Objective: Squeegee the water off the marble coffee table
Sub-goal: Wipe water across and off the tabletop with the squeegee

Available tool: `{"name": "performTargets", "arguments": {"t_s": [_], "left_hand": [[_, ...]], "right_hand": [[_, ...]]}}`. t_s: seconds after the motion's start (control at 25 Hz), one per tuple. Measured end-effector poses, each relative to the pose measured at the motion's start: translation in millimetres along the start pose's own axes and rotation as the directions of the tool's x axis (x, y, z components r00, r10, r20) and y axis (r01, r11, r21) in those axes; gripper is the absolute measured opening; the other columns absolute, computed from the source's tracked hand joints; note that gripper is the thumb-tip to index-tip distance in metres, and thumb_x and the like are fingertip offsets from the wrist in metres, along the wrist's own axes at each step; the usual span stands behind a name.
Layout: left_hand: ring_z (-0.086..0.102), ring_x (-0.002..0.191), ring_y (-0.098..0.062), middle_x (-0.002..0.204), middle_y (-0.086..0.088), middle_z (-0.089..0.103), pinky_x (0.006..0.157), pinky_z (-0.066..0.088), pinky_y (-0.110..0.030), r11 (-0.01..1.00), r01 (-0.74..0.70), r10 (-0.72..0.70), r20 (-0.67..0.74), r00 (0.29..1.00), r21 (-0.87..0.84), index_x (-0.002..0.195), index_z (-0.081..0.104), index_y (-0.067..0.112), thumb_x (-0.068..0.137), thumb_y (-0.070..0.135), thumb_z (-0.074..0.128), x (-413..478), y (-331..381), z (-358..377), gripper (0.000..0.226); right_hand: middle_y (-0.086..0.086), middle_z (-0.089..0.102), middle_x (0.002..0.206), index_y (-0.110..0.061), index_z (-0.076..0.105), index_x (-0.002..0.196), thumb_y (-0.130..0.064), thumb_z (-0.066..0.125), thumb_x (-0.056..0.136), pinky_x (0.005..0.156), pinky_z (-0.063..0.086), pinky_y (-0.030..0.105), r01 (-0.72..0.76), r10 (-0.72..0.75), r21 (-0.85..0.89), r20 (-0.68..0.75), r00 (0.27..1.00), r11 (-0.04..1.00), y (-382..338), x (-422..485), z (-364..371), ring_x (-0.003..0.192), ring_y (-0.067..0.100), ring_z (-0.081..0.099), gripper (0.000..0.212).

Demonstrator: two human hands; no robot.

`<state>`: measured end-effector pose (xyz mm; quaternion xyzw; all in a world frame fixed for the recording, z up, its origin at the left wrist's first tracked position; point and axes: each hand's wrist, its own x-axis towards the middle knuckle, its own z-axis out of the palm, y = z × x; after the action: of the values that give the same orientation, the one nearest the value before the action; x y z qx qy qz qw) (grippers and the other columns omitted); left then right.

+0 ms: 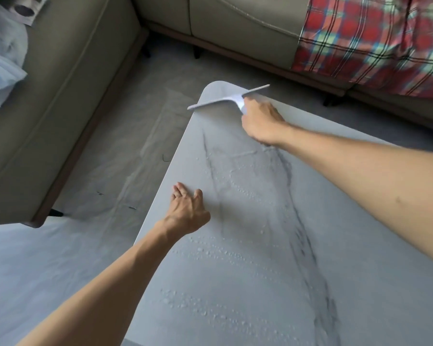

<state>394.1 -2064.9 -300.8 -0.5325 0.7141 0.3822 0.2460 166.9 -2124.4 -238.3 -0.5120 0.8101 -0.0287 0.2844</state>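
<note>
The marble coffee table (pixel 348 258) is pale grey with dark veins and fills the lower right of the head view. Rows of water droplets (pixel 210 253) lie across its near and middle parts. My right hand (pixel 260 121) grips the handle of a white squeegee (pixel 225 99), whose blade stretches across the table's far left corner, tilted up on the right. My left hand (pixel 185 211) rests flat on the table's left edge, fingers spread, holding nothing.
A beige sofa (pixel 60 108) runs along the left and the far side. A red plaid blanket (pixel 375 41) hangs over the sofa at the top right. Clear plastic sheeting (pixel 125 156) covers the floor left of the table. White cloth (pixel 3 58) lies on the sofa's left section.
</note>
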Motion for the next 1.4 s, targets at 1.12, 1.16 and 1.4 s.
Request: {"name": "performTargets", "arguments": {"t_s": [1.12,1.16,1.4], "left_hand": [[0.035,0.129,-0.045,0.132,-0.034,0.036,0.101,0.032,-0.042,1.000,-0.020,0.021,-0.103,0.994,0.012,0.100,0.046,0.001,0.075,0.007,0.045,-1,-4,6,0.026],[0.045,0.117,-0.041,0.118,-0.026,0.046,0.090,0.036,-0.038,0.999,-0.052,0.052,-0.152,0.987,0.006,0.097,0.047,0.002,0.075,0.007,0.045,-5,-10,4,0.023],[0.050,0.097,-0.032,0.101,-0.012,0.052,0.076,0.037,-0.034,0.999,-0.041,0.040,-0.392,0.919,0.006,0.098,0.048,0.007,0.081,0.014,0.054,-27,-69,7,0.019]], "right_hand": [[0.018,0.063,0.090,-0.020,0.030,0.136,-0.016,0.036,0.092,0.052,0.037,0.030,-0.230,0.231,-0.027,0.159,0.960,0.973,87,-186,16,0.069,0.033,0.055,0.045],[0.017,0.062,0.090,-0.020,0.033,0.130,-0.018,0.034,0.091,0.052,0.040,0.032,-0.245,0.242,0.020,0.113,0.964,0.969,78,-173,7,0.070,0.034,0.057,0.039],[0.013,0.057,0.115,-0.019,0.033,0.143,-0.015,0.028,0.097,0.031,0.041,0.023,-0.327,0.343,0.272,-0.013,0.939,0.905,-3,-15,-6,0.086,0.032,0.065,0.047]]}}
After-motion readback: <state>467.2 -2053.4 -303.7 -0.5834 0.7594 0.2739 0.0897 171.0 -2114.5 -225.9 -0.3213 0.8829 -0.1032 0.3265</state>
